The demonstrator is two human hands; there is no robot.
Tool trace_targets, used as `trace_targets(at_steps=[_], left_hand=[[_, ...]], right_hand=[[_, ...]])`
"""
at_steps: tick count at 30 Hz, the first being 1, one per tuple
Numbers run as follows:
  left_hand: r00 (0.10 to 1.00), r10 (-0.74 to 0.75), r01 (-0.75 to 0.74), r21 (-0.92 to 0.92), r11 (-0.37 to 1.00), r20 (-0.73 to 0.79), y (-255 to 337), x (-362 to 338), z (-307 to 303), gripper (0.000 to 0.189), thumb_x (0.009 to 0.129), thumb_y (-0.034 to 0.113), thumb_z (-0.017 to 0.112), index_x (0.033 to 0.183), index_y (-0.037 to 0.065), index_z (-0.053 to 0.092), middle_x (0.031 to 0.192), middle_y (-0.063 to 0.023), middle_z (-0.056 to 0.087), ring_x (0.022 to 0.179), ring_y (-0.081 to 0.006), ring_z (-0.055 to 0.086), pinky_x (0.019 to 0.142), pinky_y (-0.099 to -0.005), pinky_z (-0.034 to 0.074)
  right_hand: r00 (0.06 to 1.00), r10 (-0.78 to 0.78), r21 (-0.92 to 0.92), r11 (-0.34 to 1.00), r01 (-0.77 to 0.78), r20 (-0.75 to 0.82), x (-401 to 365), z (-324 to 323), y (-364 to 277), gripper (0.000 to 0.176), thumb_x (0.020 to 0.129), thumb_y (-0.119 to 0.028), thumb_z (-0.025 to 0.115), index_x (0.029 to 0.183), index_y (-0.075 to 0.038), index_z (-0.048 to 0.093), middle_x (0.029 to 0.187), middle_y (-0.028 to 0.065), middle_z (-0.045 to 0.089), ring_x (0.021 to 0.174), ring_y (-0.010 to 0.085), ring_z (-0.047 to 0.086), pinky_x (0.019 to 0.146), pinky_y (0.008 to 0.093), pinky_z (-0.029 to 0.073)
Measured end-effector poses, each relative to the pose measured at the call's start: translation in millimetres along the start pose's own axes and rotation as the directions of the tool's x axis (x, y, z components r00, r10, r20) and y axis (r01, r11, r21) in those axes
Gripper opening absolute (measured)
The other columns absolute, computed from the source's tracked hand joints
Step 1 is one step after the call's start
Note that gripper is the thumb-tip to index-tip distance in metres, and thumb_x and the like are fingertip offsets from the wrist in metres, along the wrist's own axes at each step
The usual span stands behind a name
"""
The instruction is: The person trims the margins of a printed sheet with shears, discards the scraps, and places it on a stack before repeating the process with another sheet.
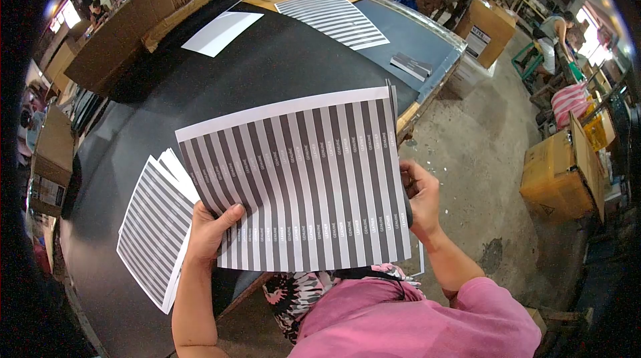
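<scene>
A large paper sheet (300, 184) with black and white stripes, "GENUINE LEATHER" printed along them, is held up over the table's near edge. My left hand (212, 230) is closed on its lower left side, thumb on top and fingers hidden behind. At the sheet's right edge, my right hand (422, 199) has its fingers curled around something dark, mostly hidden; I cannot tell what it is. A narrow dark strip (392, 94) stands up along that edge near the top corner. Beside my left hand lies a stack of similar striped sheets (152, 214).
On the black-topped table (133, 118) lie a white sheet (222, 32), another striped sheet (334, 19) and small cut strips (410, 66). Cardboard lines the far edge. Boxes (557, 171) stand on the floor at right. A person (553, 41) works in the right background.
</scene>
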State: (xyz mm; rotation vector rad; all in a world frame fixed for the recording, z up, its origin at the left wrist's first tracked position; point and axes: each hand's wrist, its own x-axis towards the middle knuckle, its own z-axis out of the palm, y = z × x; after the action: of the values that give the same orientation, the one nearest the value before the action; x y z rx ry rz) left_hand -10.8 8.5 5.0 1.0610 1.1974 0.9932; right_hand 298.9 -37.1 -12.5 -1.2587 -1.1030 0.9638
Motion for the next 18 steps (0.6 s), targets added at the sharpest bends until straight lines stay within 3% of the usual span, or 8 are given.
trace_targets(at_steps=[4, 6, 9, 10, 13, 16, 17, 18], left_hand=[[0.994, -0.088, 0.082, -0.089, 0.993, -0.068, -4.5, 3.5, -4.6, 0.04, 0.072, 0.017, 0.072, 0.104, 0.0, 0.056, 0.091, -0.0088, 0.064, 0.075, -0.0139, 0.062, 0.07, -0.0275, 0.052], [0.996, -0.088, 0.092, -0.347, 0.933, 0.029, -3.9, 8.5, -7.1, 0.038, 0.075, 0.022, 0.069, 0.103, 0.0, 0.055, 0.089, -0.0078, 0.064, 0.076, -0.0153, 0.063, 0.069, -0.0298, 0.053], [0.969, -0.196, 0.057, -0.633, 0.772, -0.152, -3.3, 10.8, 1.6, 0.036, 0.08, 0.031, 0.061, 0.1, 0.001, 0.053, 0.09, -0.0098, 0.063, 0.072, -0.0175, 0.064, 0.063, -0.0316, 0.055], [0.968, 0.003, 0.186, -0.73, 0.658, 0.25, -11.7, 13.2, -19.1, 0.03, 0.082, 0.035, 0.058, 0.091, 0.006, 0.058, 0.079, -0.0039, 0.061, 0.074, -0.0164, 0.06, 0.076, -0.0338, 0.052], [0.972, 0.089, 0.126, -0.804, 0.581, 0.217, -14.1, 14.6, -5.6, 0.038, 0.085, 0.046, 0.048, 0.089, 0.01, 0.056, 0.064, 0.001, 0.045, 0.073, -0.0148, 0.051, 0.094, -0.0431, 0.037], [0.98, 0.002, 0.146, -0.732, 0.666, 0.198, -2.7, 3.5, 5.8, 0.034, 0.085, 0.045, 0.048, 0.093, 0.012, 0.054, 0.067, 0.0019, 0.046, 0.074, -0.0134, 0.051, 0.095, -0.0418, 0.036], [0.965, 0.043, 0.167, -0.732, 0.661, 0.258, -7.4, 1.2, 6.6, 0.034, 0.085, 0.044, 0.049, 0.098, 0.013, 0.053, 0.07, 0.0025, 0.046, 0.074, -0.0129, 0.048, 0.095, -0.0402, 0.034], [0.864, 0.183, 0.288, -0.758, 0.584, 0.47, -8.5, 6.5, 1.9, 0.036, 0.085, 0.042, 0.051, 0.104, 0.012, 0.054, 0.084, 0.0009, 0.055, 0.085, -0.0149, 0.052, 0.095, -0.0386, 0.034]], right_hand=[[1.0, -0.029, 0.061, 0.998, 0.03, -0.012, 6.1, 4.8, -0.3, 0.031, 0.068, 0.0, 0.069, 0.096, 0.001, 0.056, 0.084, 0.0, 0.059, 0.077, 0.0049, 0.054, 0.067, 0.0194, 0.043], [0.983, -0.145, 0.002, 0.989, 0.146, -0.112, 14.8, 8.2, 3.4, 0.029, 0.07, -0.003, 0.068, 0.096, 0.002, 0.056, 0.082, 0.0002, 0.059, 0.074, 0.0042, 0.054, 0.064, 0.0177, 0.043], [0.959, -0.248, -0.018, 0.969, 0.248, -0.133, 28.4, 14.6, 7.8, 0.035, 0.066, 0.001, 0.069, 0.099, 0.003, 0.055, 0.086, 0.0013, 0.059, 0.078, 0.0062, 0.054, 0.069, 0.0198, 0.043], [0.957, -0.242, -0.001, 0.97, 0.245, -0.161, 31.7, 19.8, 5.2, 0.04, 0.064, 0.002, 0.07, 0.1, 0.004, 0.054, 0.089, 0.0021, 0.059, 0.081, 0.0068, 0.054, 0.072, 0.0211, 0.043], [0.924, -0.354, -0.031, 0.935, 0.353, -0.146, 35.8, 32.6, -8.3, 0.04, 0.065, -0.002, 0.07, 0.101, 0.005, 0.054, 0.084, 0.0051, 0.06, 0.078, 0.0082, 0.055, 0.071, 0.0213, 0.044], [0.899, -0.432, -0.146, 0.896, 0.42, -0.068, 36.0, 48.3, -21.4, 0.041, 0.065, -0.008, 0.072, 0.101, 0.003, 0.055, 0.078, 0.008, 0.061, 0.073, 0.009, 0.056, 0.067, 0.022, 0.045], [0.839, -0.542, -0.15, 0.834, 0.532, -0.038, 34.6, 57.3, -25.5, 0.041, 0.064, -0.009, 0.074, 0.1, 0.002, 0.056, 0.078, 0.0079, 0.061, 0.071, 0.0098, 0.057, 0.065, 0.0227, 0.045], [0.767, -0.641, -0.15, 0.76, 0.633, -0.01, 31.9, 64.6, -29.6, 0.041, 0.063, -0.011, 0.075, 0.099, 0.0, 0.056, 0.078, 0.0078, 0.062, 0.069, 0.0107, 0.058, 0.064, 0.0233, 0.046]])
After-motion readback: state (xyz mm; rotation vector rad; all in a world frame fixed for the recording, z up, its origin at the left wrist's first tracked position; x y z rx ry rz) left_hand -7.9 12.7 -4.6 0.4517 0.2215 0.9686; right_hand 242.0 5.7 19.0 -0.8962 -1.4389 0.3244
